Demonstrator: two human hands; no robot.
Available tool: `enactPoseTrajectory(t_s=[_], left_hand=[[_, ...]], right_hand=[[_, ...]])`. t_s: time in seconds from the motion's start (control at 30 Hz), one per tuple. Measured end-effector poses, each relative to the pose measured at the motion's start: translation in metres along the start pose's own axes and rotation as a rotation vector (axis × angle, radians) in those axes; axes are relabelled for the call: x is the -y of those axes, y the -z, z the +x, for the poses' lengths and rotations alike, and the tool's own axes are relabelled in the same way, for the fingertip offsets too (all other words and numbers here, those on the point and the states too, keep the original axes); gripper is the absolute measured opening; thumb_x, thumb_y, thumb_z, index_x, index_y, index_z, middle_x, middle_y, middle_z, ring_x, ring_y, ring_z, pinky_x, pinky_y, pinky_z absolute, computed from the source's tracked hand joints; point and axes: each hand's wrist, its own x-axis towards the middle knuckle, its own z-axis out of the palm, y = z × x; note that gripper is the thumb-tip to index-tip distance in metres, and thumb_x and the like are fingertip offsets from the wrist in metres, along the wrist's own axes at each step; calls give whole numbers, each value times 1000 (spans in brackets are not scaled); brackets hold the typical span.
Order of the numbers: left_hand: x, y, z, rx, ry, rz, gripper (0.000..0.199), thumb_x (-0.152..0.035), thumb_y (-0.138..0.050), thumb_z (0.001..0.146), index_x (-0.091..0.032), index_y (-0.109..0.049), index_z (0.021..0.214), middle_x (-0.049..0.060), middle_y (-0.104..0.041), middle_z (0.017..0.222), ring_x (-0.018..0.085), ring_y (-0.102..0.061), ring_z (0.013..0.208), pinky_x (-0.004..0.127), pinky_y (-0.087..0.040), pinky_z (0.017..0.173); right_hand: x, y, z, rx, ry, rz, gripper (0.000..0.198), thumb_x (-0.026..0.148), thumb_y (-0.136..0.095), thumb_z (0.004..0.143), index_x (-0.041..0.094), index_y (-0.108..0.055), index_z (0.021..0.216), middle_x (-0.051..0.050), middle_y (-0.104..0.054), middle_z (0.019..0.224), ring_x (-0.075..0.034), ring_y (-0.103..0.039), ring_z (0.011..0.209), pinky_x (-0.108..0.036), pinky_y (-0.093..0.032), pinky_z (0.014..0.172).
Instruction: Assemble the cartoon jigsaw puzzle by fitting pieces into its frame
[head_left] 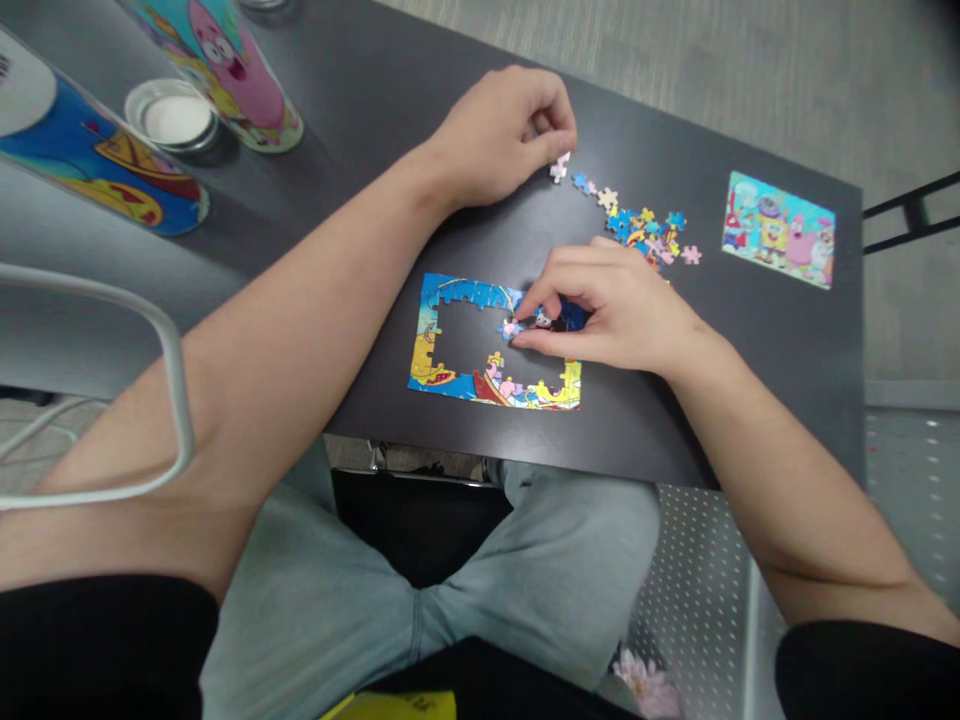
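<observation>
My right hand (619, 300) pinches a small pink and blue jigsaw piece (509, 329) between thumb and forefinger, over the open middle of a puzzle. That puzzle, a joined colourful border (452, 386), lies flat on the dark table, and my right fingers hide part of its right side. Farther back, my left hand (517, 130) has thumb and fingers closed on a pale pink jigsaw piece (559, 170) at the table top. A loose heap of puzzle pieces (645, 230) lies between the two hands, with a few pieces trailing toward my left fingertips.
A cartoon picture card (780, 232) lies at the right of the table (787, 370). Two printed cylindrical tins, one blue (97, 150) and one with a pink starfish (232, 70), are at upper left beside a round metal lid (172, 115). A pale metal tube frame (169, 340) crosses the left side.
</observation>
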Motion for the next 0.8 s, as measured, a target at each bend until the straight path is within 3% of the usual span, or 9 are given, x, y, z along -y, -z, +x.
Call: enactPoseTrajectory(t_s=[0.13, 0.23, 0.43, 0.67, 0.8], left_hand=[[0, 0, 0, -4, -4, -4, 28, 8, -81, 107, -18, -86, 100, 3, -86, 89, 19, -74, 84, 35, -44, 87], [0, 0, 0, -1, -5, -9, 29, 9, -81, 107, -19, -85, 99, 3, -86, 88, 19, -75, 85, 35, -45, 88], [-1, -1, 0, -6, -4, -11, 29, 9, -81, 107, -19, -84, 98, 3, -87, 89, 19, -75, 85, 35, -45, 87], [0, -1, 1, -9, -6, 0, 30, 11, -81, 105, -19, -86, 99, 1, -85, 87, 18, -73, 83, 34, -44, 87], [0, -1, 1, -18, 1, 5, 31, 12, -81, 104, -18, -86, 98, 1, -85, 87, 18, -72, 82, 34, -44, 86]], right_hand=[[3, 3, 0, 73, 25, 15, 13, 40, -90, 114, 29, -93, 121, 0, -81, 97, -23, -74, 87, -44, -48, 95], [4, 5, 0, 98, 49, 30, 19, 36, -80, 117, 31, -95, 129, 0, -83, 99, -23, -72, 87, -44, -49, 95], [3, 3, 0, 39, 30, 21, 24, 51, -93, 113, 28, -92, 118, -2, -83, 100, -25, -74, 89, -45, -50, 94], [5, 2, 0, 84, 40, 10, 21, 46, -83, 119, 31, -95, 128, -2, -83, 100, -26, -78, 93, -46, -51, 96], [5, 4, 0, 48, 3, -9, 29, 57, -97, 111, 29, -91, 115, -5, -87, 107, -29, -81, 97, -47, -52, 96]])
